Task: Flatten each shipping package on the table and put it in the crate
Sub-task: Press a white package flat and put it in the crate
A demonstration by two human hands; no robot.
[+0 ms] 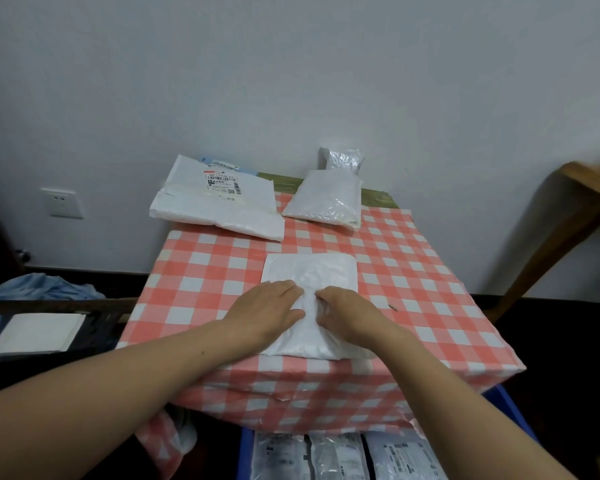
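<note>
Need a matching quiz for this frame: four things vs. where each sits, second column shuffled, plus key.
Things:
1. unlabelled white package
2. labelled package
3. blue crate
4. wall socket

Places:
A. below the near edge of the table, with grey packages inside
B. far-left corner of the table
C. on the wall, left of the table
D. near edge of the table, under the left hand and right hand

Pairs: 1-D, 2-B, 3-A, 4-C
</note>
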